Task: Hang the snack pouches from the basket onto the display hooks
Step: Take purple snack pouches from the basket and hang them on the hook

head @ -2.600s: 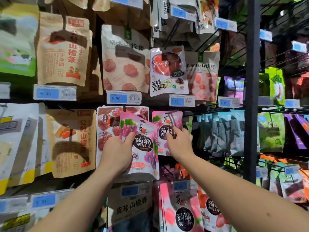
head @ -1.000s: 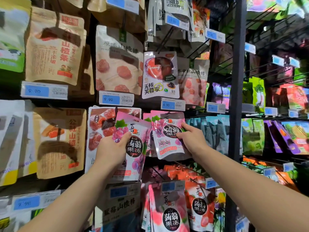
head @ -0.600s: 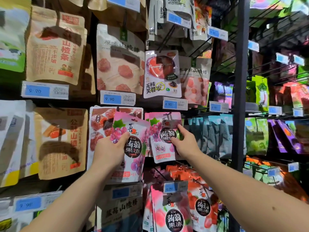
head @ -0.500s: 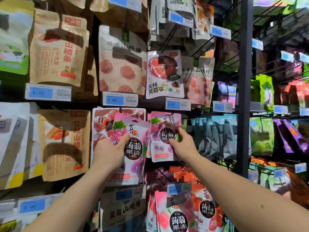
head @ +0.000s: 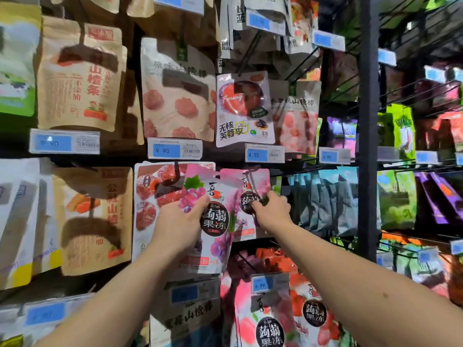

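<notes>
My left hand (head: pixel 179 221) grips a pink grape-jelly pouch (head: pixel 213 236) upright in front of the rack, thumb across its face. My right hand (head: pixel 271 211) pinches a second, matching pink pouch (head: pixel 246 196) that hangs on a black display hook (head: pixel 250 180) just right of the first. The two pouches overlap at their edges. The basket is out of view.
Kraft hawthorn bags (head: pixel 80 78) and other snack pouches fill the hooks above, left and below, with blue price tags (head: pixel 174 150) on the hook ends. A black upright post (head: pixel 368 121) stands to the right, with more hooks of teal and green packs (head: pixel 323 199) beyond.
My right hand has pushed the second pouch back along its hook toward the rack. My left hand has kept hold of its pouch in about the same place.
</notes>
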Demonstrator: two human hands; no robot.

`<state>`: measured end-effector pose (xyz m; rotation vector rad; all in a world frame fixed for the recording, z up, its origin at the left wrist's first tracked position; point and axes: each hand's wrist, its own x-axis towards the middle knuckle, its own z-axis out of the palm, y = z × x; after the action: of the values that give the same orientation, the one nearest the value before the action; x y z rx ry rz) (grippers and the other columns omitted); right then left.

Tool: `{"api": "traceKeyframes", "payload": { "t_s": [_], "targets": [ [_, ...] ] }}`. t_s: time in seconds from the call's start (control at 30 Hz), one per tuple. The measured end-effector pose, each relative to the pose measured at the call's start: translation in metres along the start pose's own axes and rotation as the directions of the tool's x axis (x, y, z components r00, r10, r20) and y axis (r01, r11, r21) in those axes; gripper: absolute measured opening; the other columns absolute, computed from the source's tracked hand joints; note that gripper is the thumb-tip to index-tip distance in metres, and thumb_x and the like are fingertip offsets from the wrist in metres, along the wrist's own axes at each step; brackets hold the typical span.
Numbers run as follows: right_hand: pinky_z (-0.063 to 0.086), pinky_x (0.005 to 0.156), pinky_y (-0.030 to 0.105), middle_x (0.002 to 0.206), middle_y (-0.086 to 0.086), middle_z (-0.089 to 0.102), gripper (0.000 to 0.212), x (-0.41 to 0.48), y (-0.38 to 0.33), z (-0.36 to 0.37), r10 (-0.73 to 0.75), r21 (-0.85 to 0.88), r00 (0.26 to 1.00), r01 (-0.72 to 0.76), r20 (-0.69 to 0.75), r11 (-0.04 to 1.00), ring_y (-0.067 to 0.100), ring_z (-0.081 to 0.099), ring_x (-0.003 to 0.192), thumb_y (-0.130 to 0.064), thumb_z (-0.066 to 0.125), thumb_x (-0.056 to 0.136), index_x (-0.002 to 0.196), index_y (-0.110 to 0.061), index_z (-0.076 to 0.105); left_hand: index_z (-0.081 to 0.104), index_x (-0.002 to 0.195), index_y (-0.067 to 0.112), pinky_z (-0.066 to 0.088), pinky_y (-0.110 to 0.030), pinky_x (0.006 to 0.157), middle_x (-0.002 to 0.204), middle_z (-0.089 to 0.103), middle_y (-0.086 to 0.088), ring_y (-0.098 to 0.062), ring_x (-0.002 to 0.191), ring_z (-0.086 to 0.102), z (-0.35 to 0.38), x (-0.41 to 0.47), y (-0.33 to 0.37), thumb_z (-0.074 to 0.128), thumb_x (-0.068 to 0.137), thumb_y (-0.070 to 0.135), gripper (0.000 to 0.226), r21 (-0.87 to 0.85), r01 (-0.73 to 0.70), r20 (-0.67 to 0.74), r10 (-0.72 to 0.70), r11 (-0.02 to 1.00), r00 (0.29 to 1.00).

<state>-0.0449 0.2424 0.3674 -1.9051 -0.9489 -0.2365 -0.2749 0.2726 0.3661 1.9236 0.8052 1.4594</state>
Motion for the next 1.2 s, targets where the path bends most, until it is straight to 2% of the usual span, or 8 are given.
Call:
{"api": "traceKeyframes", "payload": {
  "t_s": [0.1, 0.23, 0.5, 0.67, 0.8, 0.9, 1.03, 1.2],
  "targets": [
    [0.041, 0.093, 0.037, 0.123, 0.007, 0.055, 0.052, -0.014, 0.006, -0.012, -0.137, 0.209, 0.987, 0.153, -0.089, 0.966, 0.024, 0.049, 0.117, -0.053, 0.049, 0.1, 0.134, -0.016, 0.058, 0.061, 0.068, 0.01, 0.028, -0.015, 0.032, 0.05, 0.057, 0.001, -0.009, 0.04, 0.048, 0.019, 0.001, 0.004, 0.062, 0.096, 0.049, 0.048, -0.018, 0.056, 0.011, -0.056, 0.998, 0.998],
    [0.054, 0.069, 0.027, 0.129, 0.001, 0.065, 0.053, -0.035, 0.008, -0.031, -0.162, 0.63, 0.967, 0.001, 0.198, 0.776, 0.014, 0.065, 0.092, -0.048, 0.06, 0.098, 0.146, -0.026, 0.051, 0.056, 0.065, 0.003, 0.032, -0.023, 0.039, 0.051, 0.054, -0.005, -0.015, 0.041, 0.048, 0.054, -0.001, 0.011, 0.066, 0.092, 0.052, 0.057, -0.219, 0.198, 0.069, -0.187, 0.955, 0.98],
    [0.053, 0.088, 0.029, 0.104, 0.01, 0.071, 0.056, -0.013, 0.019, -0.057, -0.097, 0.534, 0.995, 0.094, -0.022, 0.84, 0.016, 0.067, 0.094, -0.008, 0.074, 0.09, 0.14, -0.028, 0.056, 0.07, 0.1, 0.01, 0.06, -0.039, 0.076, 0.092, 0.076, -0.006, -0.026, 0.082, 0.072, 0.1, 0.01, 0.031, 0.071, 0.067, 0.066, 0.065, -0.287, 0.242, 0.131, -0.212, 0.927, 0.968],
    [0.058, 0.093, 0.043, 0.096, 0.002, 0.075, 0.042, -0.001, 0.014, -0.055, -0.038, 0.479, 0.997, 0.064, -0.064, 0.875, 0.018, 0.069, 0.09, -0.012, 0.073, 0.09, 0.132, -0.017, 0.068, 0.039, 0.124, 0.014, 0.053, -0.038, 0.085, 0.095, 0.059, 0.004, -0.02, 0.089, 0.064, 0.098, 0.013, 0.044, 0.073, 0.08, 0.016, 0.056, -0.141, 0.096, 0.119, -0.08, 0.985, 0.99],
    [0.053, 0.101, 0.045, 0.089, -0.01, 0.063, 0.039, 0.003, 0.01, -0.052, 0.025, 0.511, 0.994, 0.035, -0.109, 0.859, 0.026, 0.068, 0.103, -0.011, 0.072, 0.092, 0.13, -0.012, 0.068, 0.024, 0.141, 0.026, 0.057, -0.049, 0.086, 0.106, 0.063, 0.001, -0.024, 0.095, 0.067, 0.104, 0.022, 0.039, 0.072, 0.076, 0.015, 0.082, -0.141, -0.013, 0.083, 0.025, 0.99, 0.996],
    [0.053, 0.102, 0.043, 0.1, -0.008, 0.068, 0.04, 0.004, 0.009, -0.047, 0.052, 0.523, 0.995, -0.002, -0.08, 0.852, 0.022, 0.066, 0.102, -0.012, 0.071, 0.092, 0.132, -0.013, 0.067, 0.021, 0.139, 0.034, 0.058, -0.051, 0.085, 0.115, 0.061, 0.0, -0.021, 0.096, 0.067, 0.107, 0.025, 0.032, 0.072, 0.076, 0.016, 0.084, -0.133, -0.048, 0.037, 0.053, 0.99, 0.998],
    [0.061, 0.085, 0.051, 0.08, -0.009, 0.074, 0.028, 0.004, 0.012, -0.041, 0.053, 0.546, 0.996, -0.009, -0.065, 0.838, 0.029, 0.075, 0.091, -0.011, 0.069, 0.09, 0.078, -0.036, 0.075, 0.022, 0.129, 0.036, 0.057, -0.05, 0.077, 0.124, 0.053, -0.003, -0.024, 0.09, 0.063, 0.108, 0.02, 0.028, 0.069, 0.081, 0.011, 0.072, -0.068, -0.124, -0.042, 0.121, 0.99, 0.992],
    [0.061, 0.085, 0.05, 0.093, -0.002, 0.078, 0.016, 0.005, 0.017, -0.04, 0.011, 0.504, 0.997, 0.029, -0.076, 0.863, 0.029, 0.074, 0.091, -0.021, 0.069, 0.088, 0.1, -0.027, 0.077, 0.044, 0.128, 0.022, 0.053, -0.044, 0.088, 0.122, 0.05, 0.0, -0.023, 0.103, 0.058, 0.114, 0.023, 0.023, 0.068, 0.087, 0.02, 0.047, 0.049, -0.166, -0.039, 0.168, 0.985, 0.985]
  ]
}}
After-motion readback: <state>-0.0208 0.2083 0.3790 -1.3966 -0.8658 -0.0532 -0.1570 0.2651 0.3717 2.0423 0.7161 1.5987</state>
